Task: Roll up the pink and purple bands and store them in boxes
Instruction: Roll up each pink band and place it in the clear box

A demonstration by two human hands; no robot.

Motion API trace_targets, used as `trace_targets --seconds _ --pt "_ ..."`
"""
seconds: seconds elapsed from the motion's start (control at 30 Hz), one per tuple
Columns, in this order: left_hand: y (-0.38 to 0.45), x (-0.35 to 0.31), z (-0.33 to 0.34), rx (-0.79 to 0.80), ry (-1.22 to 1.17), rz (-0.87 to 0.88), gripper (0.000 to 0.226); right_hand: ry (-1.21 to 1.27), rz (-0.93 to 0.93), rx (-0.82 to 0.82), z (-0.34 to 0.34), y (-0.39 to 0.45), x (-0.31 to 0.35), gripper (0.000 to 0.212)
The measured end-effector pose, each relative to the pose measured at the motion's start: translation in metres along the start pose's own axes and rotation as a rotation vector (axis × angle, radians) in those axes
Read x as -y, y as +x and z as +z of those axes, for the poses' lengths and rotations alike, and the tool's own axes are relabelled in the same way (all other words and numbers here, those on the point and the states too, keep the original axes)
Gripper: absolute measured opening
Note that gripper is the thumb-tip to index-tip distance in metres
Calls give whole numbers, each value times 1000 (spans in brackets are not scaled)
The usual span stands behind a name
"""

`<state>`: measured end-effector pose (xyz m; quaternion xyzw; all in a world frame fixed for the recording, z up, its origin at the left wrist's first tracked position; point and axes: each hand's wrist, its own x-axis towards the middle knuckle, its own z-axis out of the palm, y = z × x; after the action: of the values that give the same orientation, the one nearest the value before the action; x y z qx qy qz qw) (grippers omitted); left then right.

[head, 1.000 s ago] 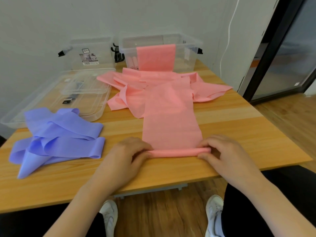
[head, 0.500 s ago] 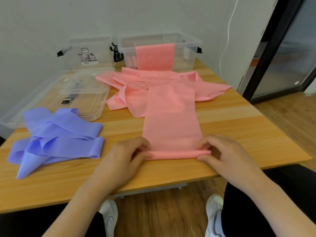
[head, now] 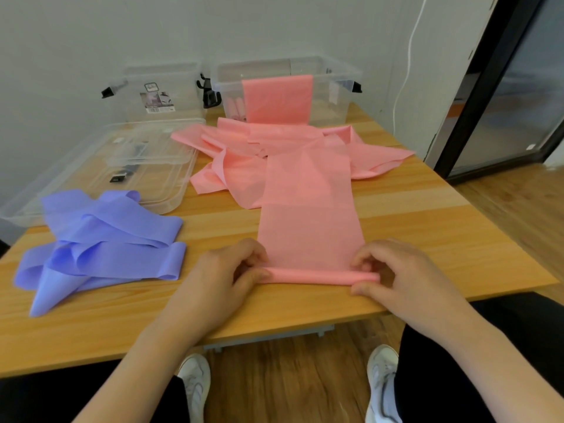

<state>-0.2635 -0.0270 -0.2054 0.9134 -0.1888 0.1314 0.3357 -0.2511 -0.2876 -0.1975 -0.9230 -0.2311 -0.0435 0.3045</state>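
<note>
Head view looks down on one wooden table (head: 427,239) with two bands, two clear boxes and one clear lid on it. One pink band (head: 308,215) lies stretched along the middle of the table; its near end is wound into a thin roll close to the table's near edge, and its far end hangs over the front wall of the right clear box (head: 332,83) at the table's far edge. Between those ends the pink band lies bunched in loose folds. Two hands work the roll. The left hand (head: 225,279) pinches the roll's left end between thumb and curled fingers, and the right hand (head: 396,273) pinches the right end the same way, thumb under and fingers over. One purple band (head: 103,242) sits in a loose, unrolled heap on the table's left side, well apart from the pink band and from both hands. The left clear box (head: 161,90) stands at the far edge of the table beside the right one, and bears a printed label. One clear lid (head: 152,166) lies flat on the table between the left clear box and the purple heap. Inside the right clear box, a few pale rolled items show through the wall; their number cannot be told. Under the table's near edge, two white shoes (head: 195,380) rest on the wood floor.
</note>
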Motion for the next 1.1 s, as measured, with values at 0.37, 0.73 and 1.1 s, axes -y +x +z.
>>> trace_targets --seconds 0.37,0.73,1.1 --pt "0 1 1 32 42 37 30 -19 -11 -30 3 2 -3 16" --pt "1 2 2 55 76 83 33 -18 -2 -80 1 4 -4 9" --pt "2 3 2 62 76 94 33 -48 -34 -93 5 3 -7 9"
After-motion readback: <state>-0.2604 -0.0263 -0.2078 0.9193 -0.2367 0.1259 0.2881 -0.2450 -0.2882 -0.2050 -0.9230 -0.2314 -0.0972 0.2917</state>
